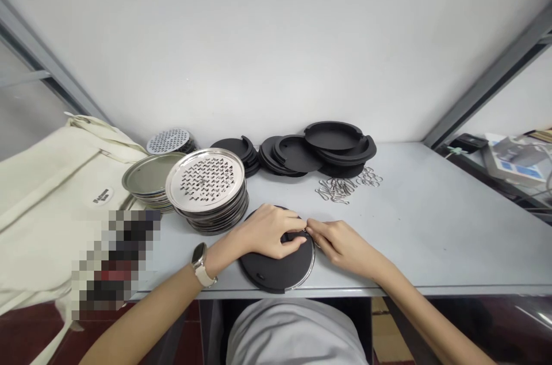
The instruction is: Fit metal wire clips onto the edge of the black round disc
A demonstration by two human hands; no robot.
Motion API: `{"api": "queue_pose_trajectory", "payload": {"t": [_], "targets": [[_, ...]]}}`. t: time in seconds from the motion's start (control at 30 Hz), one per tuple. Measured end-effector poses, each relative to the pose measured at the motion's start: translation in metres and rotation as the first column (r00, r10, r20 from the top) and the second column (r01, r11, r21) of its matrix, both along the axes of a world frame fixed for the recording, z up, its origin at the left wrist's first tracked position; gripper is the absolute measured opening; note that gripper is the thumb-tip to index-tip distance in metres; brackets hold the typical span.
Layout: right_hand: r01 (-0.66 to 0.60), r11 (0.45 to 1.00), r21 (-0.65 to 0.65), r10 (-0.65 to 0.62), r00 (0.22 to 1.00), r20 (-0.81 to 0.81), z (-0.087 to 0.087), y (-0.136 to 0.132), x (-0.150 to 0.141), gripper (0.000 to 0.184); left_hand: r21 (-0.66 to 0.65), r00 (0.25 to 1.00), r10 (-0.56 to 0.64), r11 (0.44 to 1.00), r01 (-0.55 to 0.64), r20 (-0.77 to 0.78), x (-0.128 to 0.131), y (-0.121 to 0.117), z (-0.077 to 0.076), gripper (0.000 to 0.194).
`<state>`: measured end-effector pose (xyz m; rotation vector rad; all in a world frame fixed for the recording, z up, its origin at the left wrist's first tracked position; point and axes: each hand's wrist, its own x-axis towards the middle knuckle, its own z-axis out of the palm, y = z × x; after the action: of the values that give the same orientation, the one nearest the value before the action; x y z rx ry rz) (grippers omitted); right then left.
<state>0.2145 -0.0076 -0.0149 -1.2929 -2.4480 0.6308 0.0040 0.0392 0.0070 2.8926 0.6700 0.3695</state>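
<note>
In front of me a black round holder (276,267) lies flat near the table's front edge, a silver metal rim showing along its right side. My left hand (269,230) rests over its top, fingers curled toward the right edge and thumb bent on the surface. At that same edge my right hand (338,244) is closed in a pinch, its fingertips meeting the left ones. A bit of shiny metal shows between the fingertips; most of it is hidden. Small metal clips (338,188) and metal rings (371,177) lie loose behind my right hand.
A tall stack of round metal graters (204,181) stands left of the holder, beside a stack of plain round discs (150,178). More graters (168,141) sit behind. Black holders (332,141) are piled along the wall. A cream cloth bag (56,192) lies at the left.
</note>
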Motion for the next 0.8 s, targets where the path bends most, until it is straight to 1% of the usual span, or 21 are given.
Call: {"api": "queue_pose_trajectory", "payload": {"t": [0.17, 0.4, 0.63, 0.8], "targets": [[0.018, 1.000, 0.010, -0.018, 1.000, 0.003, -0.0008, -0.0006, -0.0003, 0.024, -0.005, 1.000, 0.012, 1.000, -0.012, -0.006, 0.0000, -0.0005, -0.0003, 0.022], [0.042, 0.999, 0.018, -0.042, 0.999, 0.015, -0.0017, -0.0056, 0.0001, 0.023, 0.000, 1.000, 0.014, 1.000, -0.014, -0.004, 0.0003, -0.0007, 0.0004, 0.021], [0.039, 0.999, -0.035, -0.040, 0.999, -0.036, 0.0009, -0.0054, 0.0026, 0.026, -0.005, 1.000, 0.016, 1.000, -0.016, 0.006, -0.0015, -0.0015, 0.0017, 0.020], [0.074, 0.996, -0.049, -0.077, 0.996, -0.055, 0.0025, -0.0057, 0.0015, 0.026, -0.032, 1.000, 0.018, 0.999, -0.018, -0.005, -0.0019, 0.0000, 0.0033, 0.020]]}}
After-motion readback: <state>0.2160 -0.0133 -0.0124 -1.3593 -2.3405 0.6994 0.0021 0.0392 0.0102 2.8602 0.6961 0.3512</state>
